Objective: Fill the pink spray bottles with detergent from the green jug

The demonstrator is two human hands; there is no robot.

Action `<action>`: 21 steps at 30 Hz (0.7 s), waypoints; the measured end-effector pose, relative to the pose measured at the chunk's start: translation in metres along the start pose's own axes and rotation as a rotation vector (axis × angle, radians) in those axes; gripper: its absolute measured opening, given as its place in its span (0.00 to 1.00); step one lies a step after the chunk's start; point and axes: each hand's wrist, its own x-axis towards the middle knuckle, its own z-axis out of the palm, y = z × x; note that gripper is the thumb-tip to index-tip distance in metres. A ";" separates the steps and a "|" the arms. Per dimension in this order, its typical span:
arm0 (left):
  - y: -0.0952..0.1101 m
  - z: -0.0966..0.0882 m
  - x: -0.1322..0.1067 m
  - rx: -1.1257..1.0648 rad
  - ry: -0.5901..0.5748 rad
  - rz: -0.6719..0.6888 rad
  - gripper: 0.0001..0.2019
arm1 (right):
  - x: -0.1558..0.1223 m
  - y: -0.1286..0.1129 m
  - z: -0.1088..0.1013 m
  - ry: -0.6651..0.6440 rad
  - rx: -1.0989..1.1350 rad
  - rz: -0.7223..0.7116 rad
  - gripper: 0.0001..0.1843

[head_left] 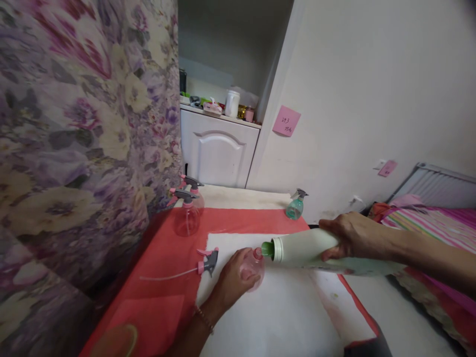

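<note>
My left hand (pixel 235 273) is wrapped round a clear pink spray bottle (pixel 259 270) whose neck is bare. In my right hand (pixel 344 237) is a large pale green bottle (pixel 301 249), tilted almost level, with its green-lined mouth right at the pink bottle's opening. Whether liquid is running between them I cannot tell. Left of my left hand a grey and pink spray head (pixel 208 262) lies on the table with its thin dip tube stretched leftward.
Two pink spray bottles (pixel 187 218) with heads on stand at the table's back left. A green spray bottle (pixel 295 208) stands at the back right. White paper (pixel 282 317) covers part of the red tabletop (pixel 163 282). A floral curtain (pixel 82 124) hangs at left; a bed (pixel 439 218) is at right.
</note>
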 end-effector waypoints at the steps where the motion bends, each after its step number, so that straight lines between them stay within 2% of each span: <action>1: -0.001 0.000 0.000 0.009 -0.002 0.009 0.28 | 0.000 0.000 0.000 -0.002 0.000 0.001 0.28; 13: -0.013 0.003 0.002 0.081 -0.009 0.068 0.28 | 0.000 0.001 0.000 -0.006 -0.007 0.007 0.29; 21: -0.005 0.001 0.001 0.085 -0.016 0.040 0.28 | 0.000 -0.003 -0.005 -0.023 0.010 0.023 0.29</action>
